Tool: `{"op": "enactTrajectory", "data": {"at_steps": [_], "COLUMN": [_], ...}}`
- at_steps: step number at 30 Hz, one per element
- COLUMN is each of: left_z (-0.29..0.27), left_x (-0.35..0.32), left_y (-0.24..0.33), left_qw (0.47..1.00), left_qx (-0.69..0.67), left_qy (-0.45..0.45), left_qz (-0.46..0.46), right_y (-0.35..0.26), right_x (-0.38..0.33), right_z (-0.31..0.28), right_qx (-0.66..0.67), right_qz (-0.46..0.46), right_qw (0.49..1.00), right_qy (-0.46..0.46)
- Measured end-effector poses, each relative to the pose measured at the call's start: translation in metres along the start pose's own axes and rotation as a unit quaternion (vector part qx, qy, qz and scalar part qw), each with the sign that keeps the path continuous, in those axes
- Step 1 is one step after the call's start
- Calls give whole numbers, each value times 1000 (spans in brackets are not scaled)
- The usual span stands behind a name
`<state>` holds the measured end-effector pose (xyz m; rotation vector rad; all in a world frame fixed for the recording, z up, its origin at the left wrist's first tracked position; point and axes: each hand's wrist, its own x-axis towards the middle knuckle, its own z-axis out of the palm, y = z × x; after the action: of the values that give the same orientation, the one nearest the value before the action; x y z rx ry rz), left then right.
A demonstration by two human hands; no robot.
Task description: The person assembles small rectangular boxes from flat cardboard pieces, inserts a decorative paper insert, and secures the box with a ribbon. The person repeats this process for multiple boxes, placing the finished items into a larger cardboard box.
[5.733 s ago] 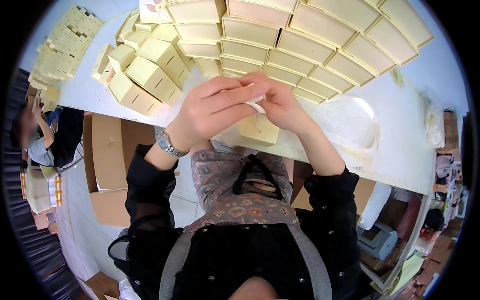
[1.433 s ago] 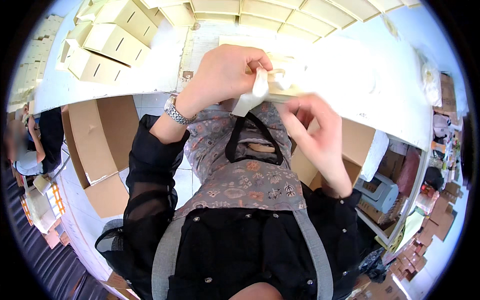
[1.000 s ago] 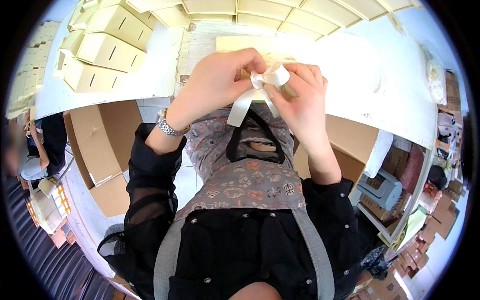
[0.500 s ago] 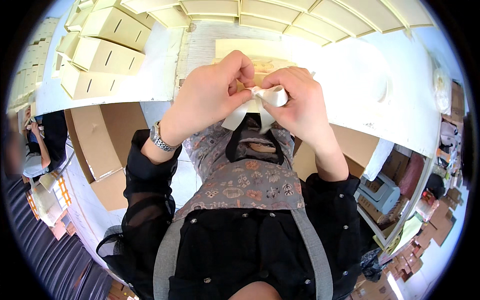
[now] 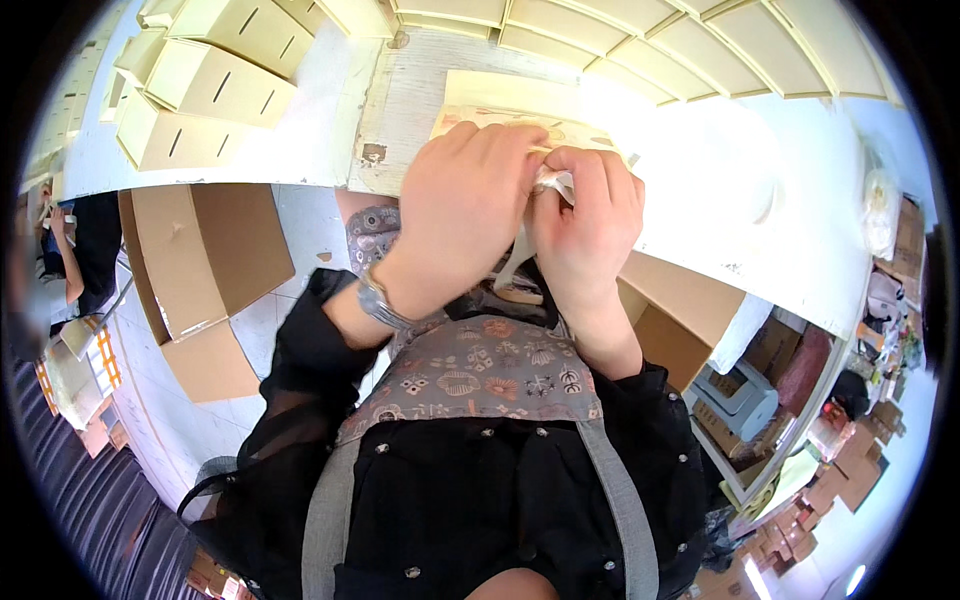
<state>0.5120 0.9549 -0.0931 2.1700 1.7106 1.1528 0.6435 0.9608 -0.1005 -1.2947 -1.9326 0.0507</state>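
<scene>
We hold both hands together at the table edge, knuckles up. Our left hand and right hand both pinch a cream ribbon, fingers curled shut around it. Its tail hangs down toward our chest, long axis near vertical. A flat card lies beneath; boxes stand left.

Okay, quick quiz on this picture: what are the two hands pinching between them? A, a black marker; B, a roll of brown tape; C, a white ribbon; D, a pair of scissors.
C: the left hand and right hand meet at the table's edge with a white ribbon bunched between the fingertips, a tail of it hanging below them.
</scene>
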Motion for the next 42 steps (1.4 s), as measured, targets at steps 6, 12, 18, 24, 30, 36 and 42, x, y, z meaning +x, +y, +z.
{"op": "enactTrajectory", "data": {"at_steps": [6, 12, 18, 24, 30, 36, 42], "left_z": [9, 6, 2, -1, -1, 3, -23], "left_x": [-10, -8, -8, -3, -4, -17, -12], "left_y": [1, -1, -2, -6, -3, 3, 5], "left_qw": [997, 997, 998, 998, 996, 989, 961], "left_qx": [51, 40, 8, -66, -84, -54, -123], "left_qy": [61, 62, 50, 20, 35, 129, 101], "left_qz": [19, 28, 27, -7, -10, -55, -227], "right_y": [3, 10, 10, 14, 31, 17, 22], "right_x": [-3, 14, 10, 9, 25, 13, 2], "right_z": [0, -18, -10, -12, -40, -40, -36], "right_qx": [54, 124, 115, 122, 324, 245, 180], "right_qz": [29, 30, 30, 41, 85, 218, 223], "right_qw": [998, 984, 990, 987, 922, 937, 952], "right_qy": [-34, -127, -78, -92, -192, -124, -104]}}
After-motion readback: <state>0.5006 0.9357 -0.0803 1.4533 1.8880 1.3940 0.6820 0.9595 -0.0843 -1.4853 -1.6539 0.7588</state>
